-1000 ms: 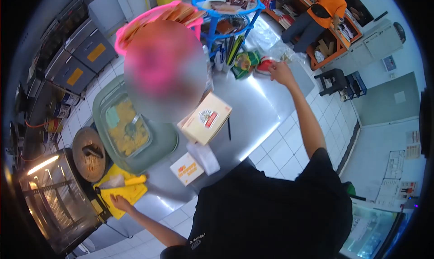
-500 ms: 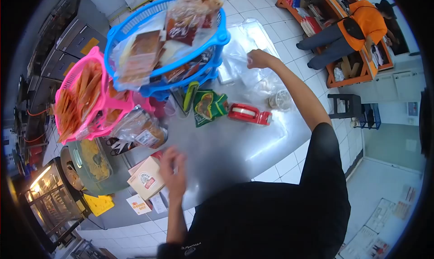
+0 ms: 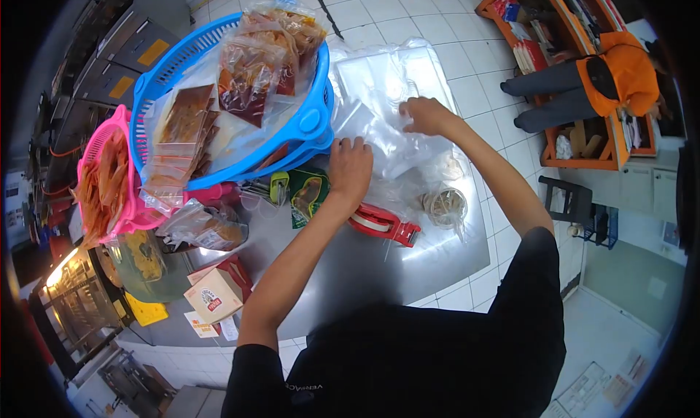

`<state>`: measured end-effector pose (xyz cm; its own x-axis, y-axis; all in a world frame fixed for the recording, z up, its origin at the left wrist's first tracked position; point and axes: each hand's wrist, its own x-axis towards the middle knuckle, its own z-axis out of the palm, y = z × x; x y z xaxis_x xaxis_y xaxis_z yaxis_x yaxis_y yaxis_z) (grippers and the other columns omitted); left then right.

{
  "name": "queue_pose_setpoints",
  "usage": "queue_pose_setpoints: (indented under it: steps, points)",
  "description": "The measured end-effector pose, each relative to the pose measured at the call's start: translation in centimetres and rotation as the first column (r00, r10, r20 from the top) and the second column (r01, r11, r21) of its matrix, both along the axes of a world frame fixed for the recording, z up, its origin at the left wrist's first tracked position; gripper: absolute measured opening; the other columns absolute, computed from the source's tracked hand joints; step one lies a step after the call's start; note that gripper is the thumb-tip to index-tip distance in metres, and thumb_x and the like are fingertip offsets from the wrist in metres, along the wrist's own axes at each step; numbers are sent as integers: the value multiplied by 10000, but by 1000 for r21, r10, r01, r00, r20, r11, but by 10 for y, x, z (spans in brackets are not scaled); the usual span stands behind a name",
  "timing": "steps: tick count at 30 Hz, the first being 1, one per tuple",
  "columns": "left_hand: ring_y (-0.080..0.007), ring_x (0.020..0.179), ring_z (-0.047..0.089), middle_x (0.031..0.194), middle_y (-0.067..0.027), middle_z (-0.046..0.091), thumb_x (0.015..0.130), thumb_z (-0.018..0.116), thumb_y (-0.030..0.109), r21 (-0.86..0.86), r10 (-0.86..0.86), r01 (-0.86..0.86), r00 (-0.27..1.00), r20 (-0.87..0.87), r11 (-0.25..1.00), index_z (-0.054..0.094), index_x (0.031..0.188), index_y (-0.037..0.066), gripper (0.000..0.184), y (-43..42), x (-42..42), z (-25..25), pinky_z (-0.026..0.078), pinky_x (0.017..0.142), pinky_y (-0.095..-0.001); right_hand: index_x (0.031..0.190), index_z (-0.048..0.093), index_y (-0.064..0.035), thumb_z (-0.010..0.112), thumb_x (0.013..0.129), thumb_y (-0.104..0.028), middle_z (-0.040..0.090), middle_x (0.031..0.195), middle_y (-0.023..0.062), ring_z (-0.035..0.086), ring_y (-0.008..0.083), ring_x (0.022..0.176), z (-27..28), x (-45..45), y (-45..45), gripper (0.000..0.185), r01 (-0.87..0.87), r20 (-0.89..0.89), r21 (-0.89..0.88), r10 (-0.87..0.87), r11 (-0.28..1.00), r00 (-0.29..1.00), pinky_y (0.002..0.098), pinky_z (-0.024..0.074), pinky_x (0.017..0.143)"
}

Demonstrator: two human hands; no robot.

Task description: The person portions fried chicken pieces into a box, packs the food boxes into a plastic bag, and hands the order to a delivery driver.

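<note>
My right hand (image 3: 428, 117) is over the back right of the metal table, its curled fingers on a clear plastic bag (image 3: 379, 144). The exact grip is hard to see against the shiny plastic. My left hand (image 3: 351, 171) is palm down at the near left edge of this plastic, fingers stretched forward and nothing visible in them. Beside it lie a green packet (image 3: 307, 196) and a red tape dispenser (image 3: 384, 225). A round clear container (image 3: 445, 205), wrapped in plastic, stands nearer my right forearm.
A blue basket (image 3: 315, 122) with bagged brown food is at the back left, beside a pink basket (image 3: 136, 212) of orange-brown strips. Boxes (image 3: 213, 296) lie on the near left of the metal table (image 3: 350, 272). A person in orange (image 3: 627, 75) stands by an orange shelf (image 3: 558, 148).
My left hand has moved forward and right from near the boxes to the clear plastic. My right hand has shifted slightly toward me, its fingers less tightly closed. The view has shifted.
</note>
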<state>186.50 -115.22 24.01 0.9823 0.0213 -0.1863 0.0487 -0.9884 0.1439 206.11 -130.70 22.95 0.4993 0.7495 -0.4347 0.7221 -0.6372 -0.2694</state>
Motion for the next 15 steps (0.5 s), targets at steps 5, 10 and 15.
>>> queue_pose_setpoints:
  steps: [5, 10, 15]
  points:
    - [-273, 920, 626, 897, -101, 646, 875, 622, 264, -96, 42, -68, 967, -250, 993, 701, 906, 77, 205, -19, -1, 38, 470, 836, -454, 910, 671, 29, 716, 810, -180, 673, 787, 143, 632, 215, 751, -7, 7, -3, 236, 18, -425, 238, 87, 971, 901, 353, 501, 719]
    - [-268, 938, 612, 921, -107, 641, 848, 680, 261, -219, 123, -53, 939, 322, 974, 682, 920, 53, 220, -36, 71, -18, 471, 816, -420, 949, 660, 18, 721, 808, -201, 691, 860, 183, 677, 297, 815, -18, 25, 9, 267, 86, -558, 119, -5, 989, 830, 404, 520, 738]
    - [-275, 947, 604, 954, -106, 647, 820, 711, 271, -108, -5, 22, 989, 151, 994, 677, 920, 49, 246, -23, 72, -31, 465, 807, -410, 1091, 571, -34, 703, 821, -243, 672, 949, 176, 668, 360, 864, -12, 13, 0, 367, 135, 82, 95, -143, 986, 986, 450, 537, 752]
